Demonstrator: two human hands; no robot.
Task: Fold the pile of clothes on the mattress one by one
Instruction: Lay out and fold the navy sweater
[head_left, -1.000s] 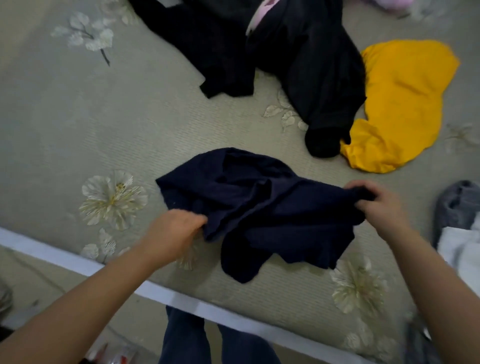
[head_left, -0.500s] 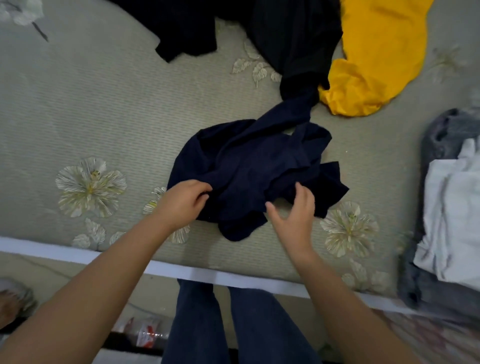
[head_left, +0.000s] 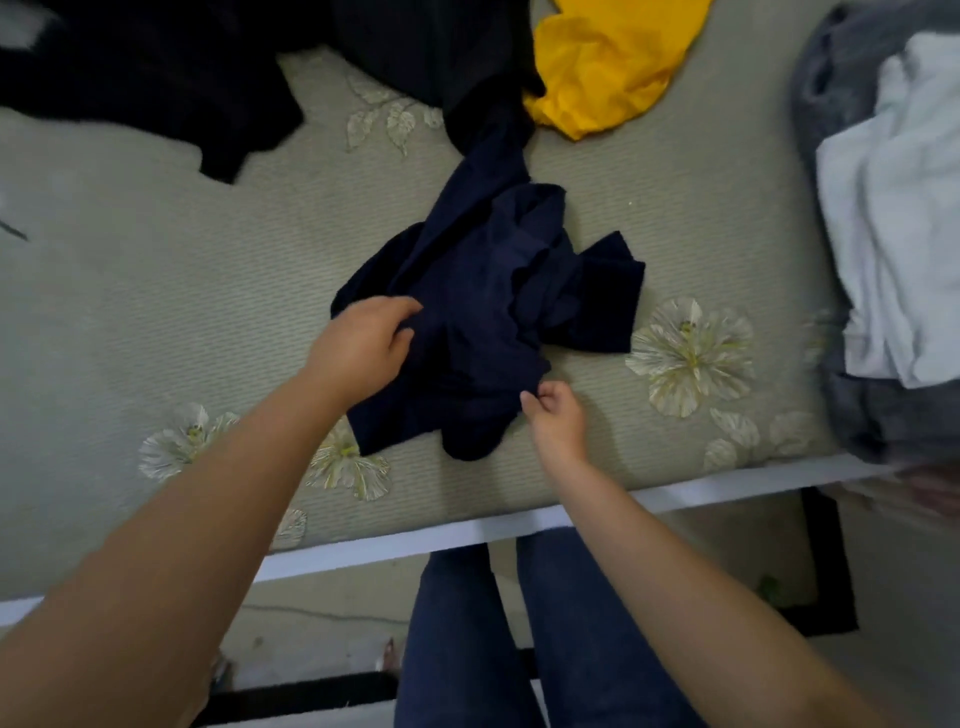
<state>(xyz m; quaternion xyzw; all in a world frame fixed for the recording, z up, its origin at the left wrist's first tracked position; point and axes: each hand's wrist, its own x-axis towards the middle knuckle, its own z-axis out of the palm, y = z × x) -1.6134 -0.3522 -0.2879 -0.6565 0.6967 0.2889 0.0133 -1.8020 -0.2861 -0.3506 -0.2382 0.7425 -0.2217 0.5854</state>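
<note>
Head view, looking down at a pale green quilted mattress with cream flower print (head_left: 156, 270). Crumpled navy blue fabric garment (head_left: 488, 312) lies in a heap near the mattress's front edge, roughly centre, one long part trailing toward the back. Left hand (head_left: 363, 338) grips the garment's left side, fingers curled into the cloth. Right hand (head_left: 553, 415) pinches the garment's near right hem between thumb and fingertips. Hands apart, each clamped on the same garment. Black clothes pile (head_left: 208, 67) spreads along the back edge, left to centre, and the navy garment's trailing end touches it. Bright yellow crumpled garment (head_left: 608, 62) sits at the back edge right of centre, just beside the black pile. Grey fabric piece (head_left: 836, 93) lies at the mattress's right edge with a white folded cloth (head_left: 904, 218) on top of it, well apart from the navy garment. White bed frame rail (head_left: 467, 535) runs along the front edge. Person's legs in dark blue jeans (head_left: 519, 634) stand below the rail.
</note>
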